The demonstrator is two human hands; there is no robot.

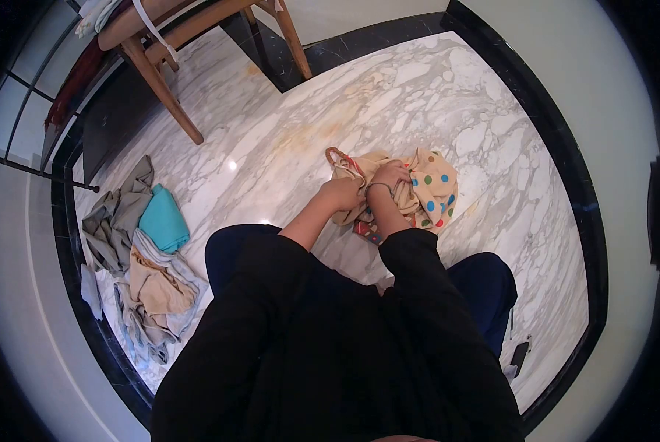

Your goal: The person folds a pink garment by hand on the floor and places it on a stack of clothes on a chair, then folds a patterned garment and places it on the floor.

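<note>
A crumpled beige cloth [436, 188] with blue, green, brown and red dots lies bunched on the marble floor in front of me. My left hand [344, 194] is closed on the plain beige part at its left side, fingertips hidden in the folds. Just right of it, my right hand [390, 177] grips the same bunch near its middle, with a thin band around the wrist. A red patterned strip with a brown loop [335, 156] sticks out beyond my left hand. Under the hands, a red and dark patterned piece of fabric [366, 232] shows.
To my left lies a heap of clothes: a grey garment [116, 221], a folded teal cloth [166, 221] and a beige garment [160, 287]. A wooden chair [160, 88] stands at the upper left, beside a black metal rack [32, 92]. A small black object [520, 357] lies at right.
</note>
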